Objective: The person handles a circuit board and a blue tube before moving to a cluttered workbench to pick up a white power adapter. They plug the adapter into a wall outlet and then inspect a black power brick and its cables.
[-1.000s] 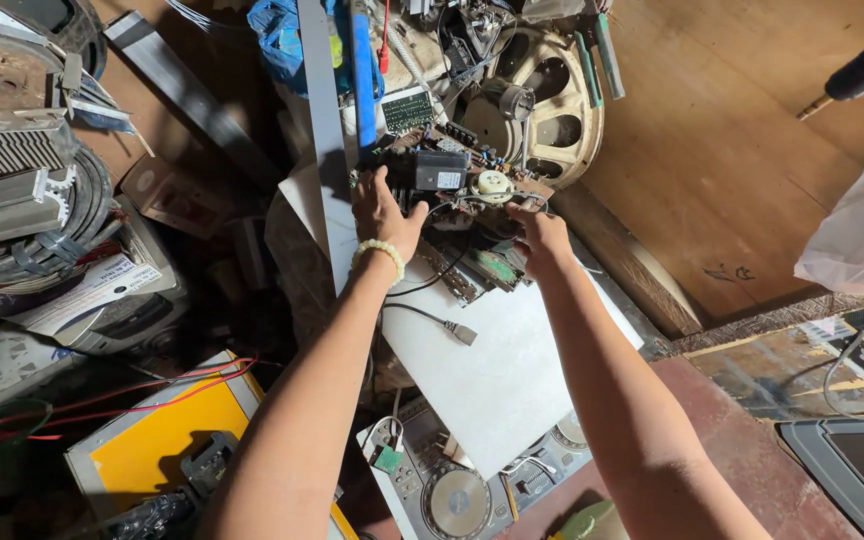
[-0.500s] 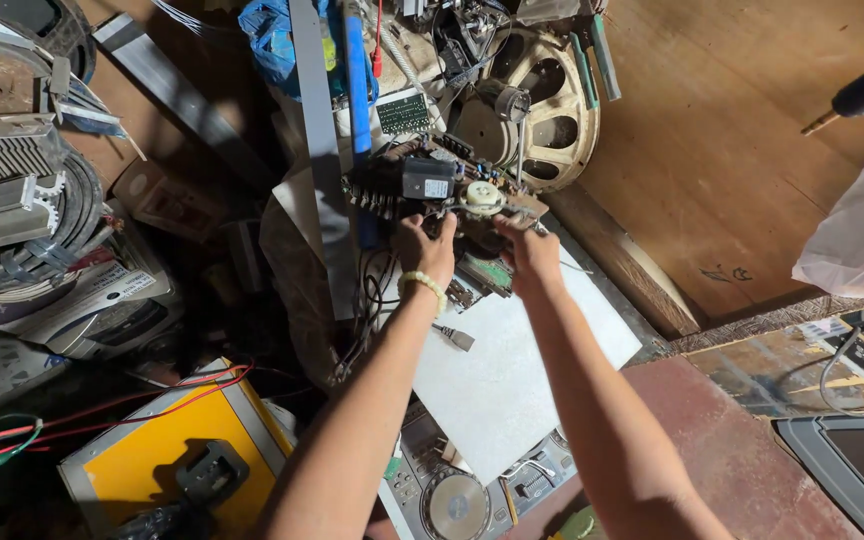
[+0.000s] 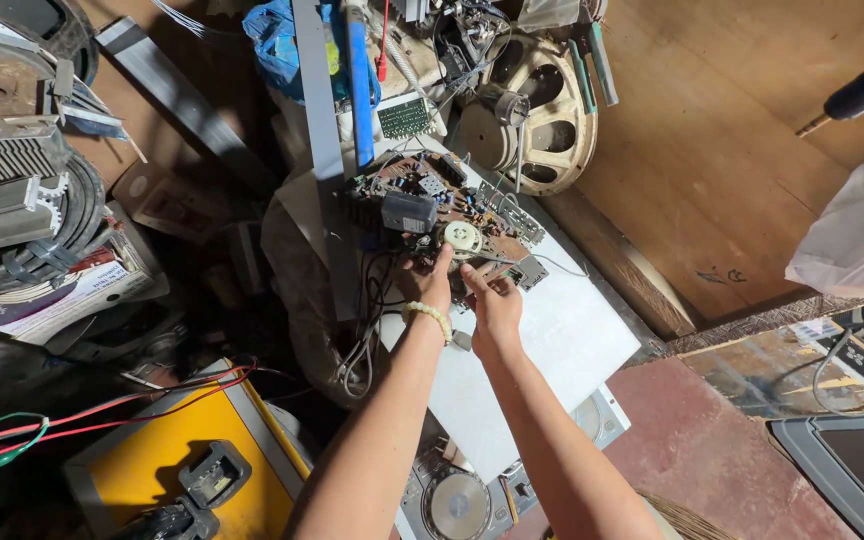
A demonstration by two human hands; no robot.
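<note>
A brown circuit board [image 3: 428,192] crowded with parts, a black block and a white round part [image 3: 462,237], lies tilted on a white panel [image 3: 562,340] amid a scrap pile. My left hand [image 3: 430,287], with a bead bracelet at the wrist, grips the board's near edge, thumb up beside the white round part. My right hand [image 3: 493,303] is right next to it and pinches the same near edge with its fingertips. Black wires [image 3: 370,300] hang from the board's left side.
A big speaker cone [image 3: 555,128] and a small green board [image 3: 404,117] lie behind. A grey metal bar [image 3: 316,150] and blue tool [image 3: 357,80] stand left. Yellow box [image 3: 167,455] near left, disc drive chassis [image 3: 457,502] below, wooden sheet [image 3: 732,150] and white bag [image 3: 857,240] right.
Both hands have slid from the board's middle down to its near edge and closer together. The board now sits more exposed, and the view has shifted slightly.
</note>
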